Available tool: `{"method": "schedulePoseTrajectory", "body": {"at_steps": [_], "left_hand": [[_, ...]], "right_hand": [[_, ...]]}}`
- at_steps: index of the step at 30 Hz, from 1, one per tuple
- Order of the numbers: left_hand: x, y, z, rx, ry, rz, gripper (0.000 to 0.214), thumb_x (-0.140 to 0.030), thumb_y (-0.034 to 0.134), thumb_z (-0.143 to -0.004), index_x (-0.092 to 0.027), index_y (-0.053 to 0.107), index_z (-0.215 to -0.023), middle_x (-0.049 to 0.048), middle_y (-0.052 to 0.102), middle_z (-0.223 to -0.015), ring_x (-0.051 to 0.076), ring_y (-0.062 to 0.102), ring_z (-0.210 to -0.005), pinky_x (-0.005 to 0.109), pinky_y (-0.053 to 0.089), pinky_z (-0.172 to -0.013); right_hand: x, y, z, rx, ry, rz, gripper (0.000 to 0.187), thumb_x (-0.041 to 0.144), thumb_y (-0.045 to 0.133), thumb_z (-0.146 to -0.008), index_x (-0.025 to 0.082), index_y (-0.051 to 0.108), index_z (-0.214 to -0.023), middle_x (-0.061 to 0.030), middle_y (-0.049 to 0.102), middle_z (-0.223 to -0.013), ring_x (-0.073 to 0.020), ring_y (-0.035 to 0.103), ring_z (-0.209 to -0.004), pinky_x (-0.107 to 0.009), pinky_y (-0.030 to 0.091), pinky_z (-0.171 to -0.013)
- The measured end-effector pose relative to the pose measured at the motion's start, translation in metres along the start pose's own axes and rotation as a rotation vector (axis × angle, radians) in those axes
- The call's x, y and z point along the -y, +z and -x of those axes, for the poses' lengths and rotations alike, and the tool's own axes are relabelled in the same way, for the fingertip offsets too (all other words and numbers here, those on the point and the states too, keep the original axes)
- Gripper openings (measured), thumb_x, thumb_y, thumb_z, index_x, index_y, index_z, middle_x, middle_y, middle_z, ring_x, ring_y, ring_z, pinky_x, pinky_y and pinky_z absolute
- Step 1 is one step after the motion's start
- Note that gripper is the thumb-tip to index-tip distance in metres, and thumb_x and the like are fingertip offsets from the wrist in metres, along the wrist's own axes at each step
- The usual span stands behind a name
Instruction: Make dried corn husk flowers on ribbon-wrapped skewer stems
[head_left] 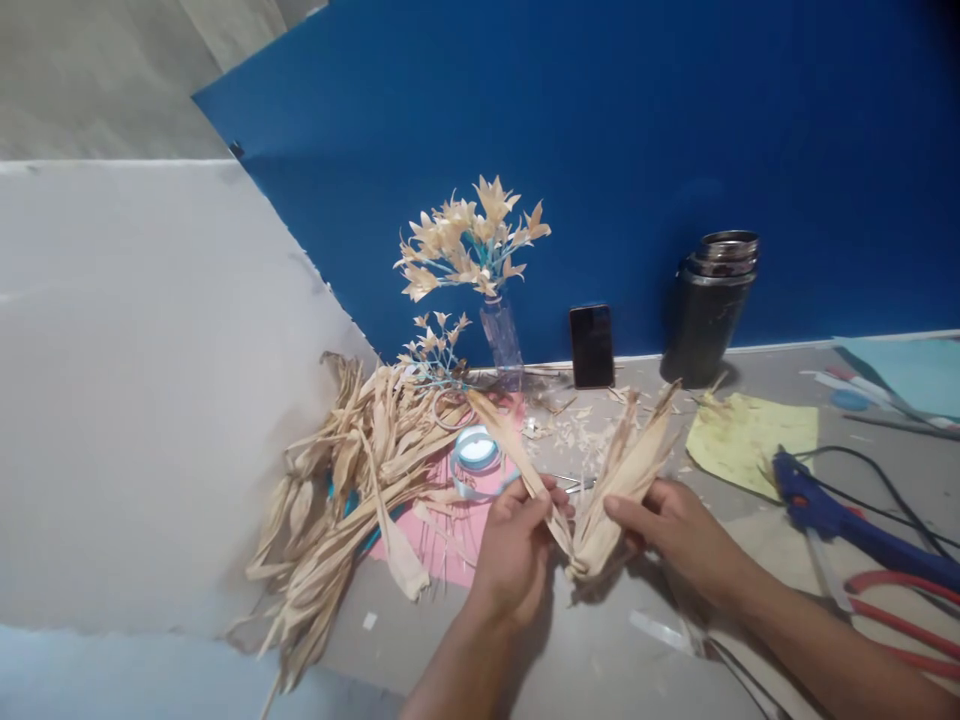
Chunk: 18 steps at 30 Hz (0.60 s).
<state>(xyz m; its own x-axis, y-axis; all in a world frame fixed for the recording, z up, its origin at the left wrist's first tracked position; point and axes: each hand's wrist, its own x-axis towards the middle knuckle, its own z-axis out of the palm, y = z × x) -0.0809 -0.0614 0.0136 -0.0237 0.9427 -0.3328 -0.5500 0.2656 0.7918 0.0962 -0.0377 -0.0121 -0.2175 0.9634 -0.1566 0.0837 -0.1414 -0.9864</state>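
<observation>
A dried corn husk bundle [619,485], joined at its lower end, is held between both hands above the table. My left hand [514,545] pinches one narrow husk leaf [508,435] that is bent away to the left of the bundle. Around the wider leaves on the right, my right hand [671,525] is closed, thumb on the near side. Just beyond the left hand lie a roll of pale blue ribbon [477,450] and a pink sheet [450,550]. Part of a pair of scissors [577,486] shows between the hands.
A heap of dried husks [337,520] lies left. Behind stand husk flowers [469,240] in a clear bottle [501,335], a phone [592,347] and a dark flask [709,315]. At right are yellow paper [750,435], a blue glue gun [847,520] and red-handled scissors [900,620].
</observation>
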Motion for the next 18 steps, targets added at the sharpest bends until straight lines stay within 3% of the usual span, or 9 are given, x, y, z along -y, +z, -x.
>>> {"method": "schedulePoseTrajectory", "body": {"at_steps": [3, 6, 11, 14, 18], "left_hand": [[-0.006, -0.005, -0.001, -0.021, -0.024, 0.022, 0.030, -0.021, 0.081, -0.067, -0.013, 0.067, -0.092, 0.0054, 0.069, -0.081, 0.015, 0.064, -0.073, 0.027, 0.051, -0.071], [-0.007, -0.009, 0.000, 0.028, -0.052, 0.015, 0.032, -0.009, 0.075, -0.064, -0.014, 0.066, -0.094, 0.0077, 0.072, -0.089, 0.018, 0.067, -0.079, 0.030, 0.052, -0.075], [-0.003, -0.007, 0.004, 0.092, -0.056, -0.017, 0.040, -0.012, 0.079, -0.064, -0.014, 0.068, -0.102, 0.0093, 0.073, -0.095, 0.020, 0.069, -0.081, 0.032, 0.053, -0.077], [0.002, -0.005, 0.006, 0.166, -0.068, -0.080, 0.042, -0.023, 0.086, -0.066, -0.012, 0.070, -0.104, 0.0088, 0.073, -0.087, 0.018, 0.066, -0.069, 0.031, 0.052, -0.070], [0.007, -0.006, 0.003, 0.201, -0.076, -0.069, 0.041, -0.033, 0.090, -0.065, -0.010, 0.072, -0.092, 0.0071, 0.071, -0.073, 0.019, 0.066, -0.064, 0.031, 0.051, -0.066]], "right_hand": [[0.005, -0.001, 0.000, 0.005, 0.003, -0.121, 0.028, 0.045, 0.071, -0.079, 0.017, 0.070, -0.084, -0.0018, 0.068, -0.069, -0.0185, 0.061, -0.063, -0.030, 0.048, -0.061], [0.011, -0.001, 0.000, -0.017, 0.038, -0.173, 0.036, 0.040, 0.072, -0.075, 0.016, 0.072, -0.102, -0.0049, 0.075, -0.079, -0.0225, 0.068, -0.070, -0.033, 0.053, -0.066], [0.010, -0.001, 0.001, -0.005, 0.003, -0.058, 0.036, 0.043, 0.071, -0.076, 0.015, 0.073, -0.099, -0.0061, 0.076, -0.079, -0.0241, 0.070, -0.072, -0.034, 0.054, -0.067], [0.006, 0.001, 0.003, 0.015, -0.084, 0.057, 0.030, 0.041, 0.072, -0.077, 0.017, 0.074, -0.096, -0.0065, 0.077, -0.085, -0.0239, 0.070, -0.077, -0.034, 0.054, -0.070], [0.003, 0.001, 0.005, 0.026, -0.117, 0.092, 0.027, 0.040, 0.074, -0.076, 0.018, 0.074, -0.090, -0.0054, 0.074, -0.081, -0.0222, 0.067, -0.074, -0.033, 0.053, -0.069]]}}
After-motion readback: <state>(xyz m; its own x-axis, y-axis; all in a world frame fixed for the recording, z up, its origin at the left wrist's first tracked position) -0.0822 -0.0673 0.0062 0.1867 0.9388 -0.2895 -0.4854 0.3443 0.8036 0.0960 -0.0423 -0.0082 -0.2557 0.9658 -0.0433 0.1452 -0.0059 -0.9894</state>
